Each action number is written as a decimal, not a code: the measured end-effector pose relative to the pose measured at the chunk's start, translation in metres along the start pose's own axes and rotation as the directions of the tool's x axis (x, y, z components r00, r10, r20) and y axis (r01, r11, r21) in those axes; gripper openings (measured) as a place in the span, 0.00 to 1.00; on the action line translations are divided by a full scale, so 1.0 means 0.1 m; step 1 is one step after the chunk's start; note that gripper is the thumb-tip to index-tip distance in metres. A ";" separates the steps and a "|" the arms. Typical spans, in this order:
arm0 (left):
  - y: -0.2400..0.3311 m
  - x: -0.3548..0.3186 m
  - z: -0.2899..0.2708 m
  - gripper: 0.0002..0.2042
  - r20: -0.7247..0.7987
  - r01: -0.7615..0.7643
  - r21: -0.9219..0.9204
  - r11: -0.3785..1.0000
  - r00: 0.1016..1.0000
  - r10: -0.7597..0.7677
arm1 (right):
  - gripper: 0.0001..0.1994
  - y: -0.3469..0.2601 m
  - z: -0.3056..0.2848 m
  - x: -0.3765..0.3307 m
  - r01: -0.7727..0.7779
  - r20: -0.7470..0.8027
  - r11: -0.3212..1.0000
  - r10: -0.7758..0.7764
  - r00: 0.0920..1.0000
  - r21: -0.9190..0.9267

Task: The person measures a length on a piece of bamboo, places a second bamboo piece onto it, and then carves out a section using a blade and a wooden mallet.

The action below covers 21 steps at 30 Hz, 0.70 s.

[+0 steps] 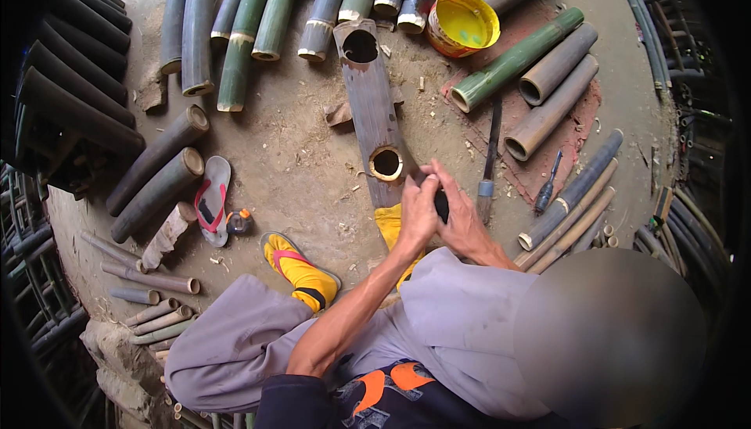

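A long grey bamboo tube [377, 112] lies in front of me with two round holes cut in its upper side. The nearer hole has a pale, freshly cut rim; the farther one is dark-edged. Beside the near hole, my left hand [419, 208] and my right hand [463, 224] meet with bent fingers around a short dark bamboo piece [443, 205]. Its dark end shows between them, while most of it is hidden by my fingers. A yellow-socked foot [389, 223] sits at the tube's near end.
Bamboo tubes [258, 14] line the far side, near a yellow bucket [463, 22]. On the right, a long blade [491, 151] and a screwdriver-like tool [550, 183] lie near more tubes [551, 104]. A loose flip-flop [213, 201] and a small orange-black object [239, 222] lie left.
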<state>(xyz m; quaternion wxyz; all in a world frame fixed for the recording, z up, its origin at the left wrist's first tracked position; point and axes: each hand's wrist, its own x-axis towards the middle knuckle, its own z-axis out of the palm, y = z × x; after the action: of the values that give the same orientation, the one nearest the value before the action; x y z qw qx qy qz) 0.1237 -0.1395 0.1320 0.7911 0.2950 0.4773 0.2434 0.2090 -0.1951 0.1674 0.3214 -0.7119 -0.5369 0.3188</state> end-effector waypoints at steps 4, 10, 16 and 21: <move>-0.12 0.06 -0.05 0.21 0.144 0.148 0.039 0.988 0.978 -0.152 | 0.42 0.39 -0.15 0.00 0.036 0.173 0.981 -0.002 0.985 -0.192; -0.29 0.18 -0.20 0.21 0.205 0.546 -0.509 0.666 0.828 -0.522 | 0.42 0.64 -0.48 0.30 0.304 0.687 0.864 0.065 0.723 -0.402; -0.53 0.39 -0.06 0.24 0.247 0.404 -0.786 0.468 0.899 -0.361 | 0.33 0.79 -0.56 0.84 0.609 0.807 0.672 -0.027 0.589 -0.422; -0.40 0.25 -0.17 0.17 0.164 0.414 -0.756 0.507 0.870 -0.466 | 0.33 0.67 -0.47 0.98 0.511 0.890 0.792 0.086 0.449 -0.334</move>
<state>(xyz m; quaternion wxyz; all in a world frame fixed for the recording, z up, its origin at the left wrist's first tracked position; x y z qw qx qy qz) 0.1234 -0.1475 0.0824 0.8596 -0.2099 0.4089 0.2233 0.3063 -0.1198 0.1306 -0.1825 -0.4298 -0.7804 0.4159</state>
